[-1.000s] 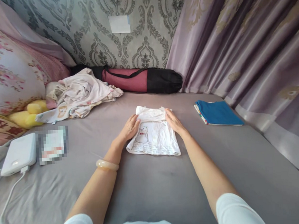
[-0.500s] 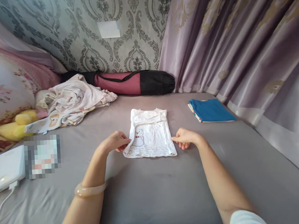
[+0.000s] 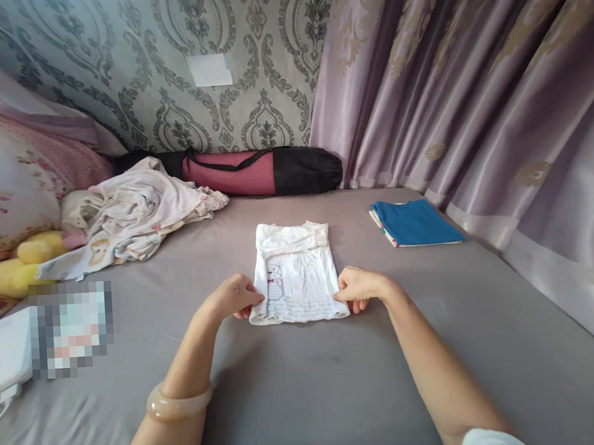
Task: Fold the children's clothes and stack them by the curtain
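Observation:
A small white shirt [image 3: 300, 275] lies flat on the grey bed sheet [image 3: 306, 395], its sides and sleeves folded inward across the top. A bear drawing and lines of printed writing show on its front. My left hand [image 3: 237, 297] pinches the shirt's left side near the bottom hem, thumb on top and the other fingers curled by the edge. At the opposite side, my right hand [image 3: 359, 287] grips the lower right edge in the same way.
A folded blue cloth [image 3: 416, 221] lies to the right, near the curtain [image 3: 379, 85]. Crumpled clothes [image 3: 141, 204] and a yellow plush toy [image 3: 40, 256] are at the left. Behind is a black and pink rolled bag [image 3: 235, 174]; a white power bank [image 3: 7, 350] sits near left.
My right hand has moved slightly inward and now grips the shirt's right edge. My left hand stays on the left edge. The camera view has shifted a little.

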Demonstrator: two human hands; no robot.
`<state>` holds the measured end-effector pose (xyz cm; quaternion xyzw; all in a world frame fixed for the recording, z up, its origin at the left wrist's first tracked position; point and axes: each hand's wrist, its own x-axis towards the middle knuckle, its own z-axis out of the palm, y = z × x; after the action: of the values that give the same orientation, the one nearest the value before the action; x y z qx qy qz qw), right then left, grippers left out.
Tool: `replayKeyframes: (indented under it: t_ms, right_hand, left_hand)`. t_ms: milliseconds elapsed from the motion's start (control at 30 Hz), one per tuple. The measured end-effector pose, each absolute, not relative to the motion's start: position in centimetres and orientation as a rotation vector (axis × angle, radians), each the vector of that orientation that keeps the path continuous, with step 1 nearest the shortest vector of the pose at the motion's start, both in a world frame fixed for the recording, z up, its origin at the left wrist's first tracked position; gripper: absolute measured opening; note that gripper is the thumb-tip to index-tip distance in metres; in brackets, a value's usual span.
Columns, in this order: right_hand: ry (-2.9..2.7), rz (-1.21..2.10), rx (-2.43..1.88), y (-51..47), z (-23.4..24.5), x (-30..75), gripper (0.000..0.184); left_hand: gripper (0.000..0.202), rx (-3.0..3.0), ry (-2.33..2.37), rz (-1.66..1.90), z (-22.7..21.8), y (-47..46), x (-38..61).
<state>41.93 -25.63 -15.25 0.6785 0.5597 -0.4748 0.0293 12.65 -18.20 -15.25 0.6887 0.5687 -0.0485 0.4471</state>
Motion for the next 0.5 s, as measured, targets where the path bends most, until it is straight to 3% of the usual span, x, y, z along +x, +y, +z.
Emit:
replayKeyframes:
  t_ms: [100, 233, 367, 500]
  right_hand:
    - [1.705, -1.477, 2.169, -25.7, -15.0, 41.7, 0.009]
    - [1.746, -1.548, 2.183, -25.8, -14.7, 41.9, 0.018]
    - [1.920, -1.672, 2.059, -26.0, -14.0, 42.6, 0.013]
    - [2.053, -1.653, 2.007, -26.2, -13.0, 43.4, 0.028]
  left_hand:
    - [0.021, 1.737, 1.427, -0.086, -15.2, -18.3, 12.7]
    - [0.027, 1.740, 1.366, -0.045, -15.3, -18.4, 12.6]
    - [0.030, 1.707, 1.172, 0.074, -14.5, -18.5, 12.5]
    - [0.031, 1.737, 1.152, 0.145, -13.2, -18.8, 12.5]
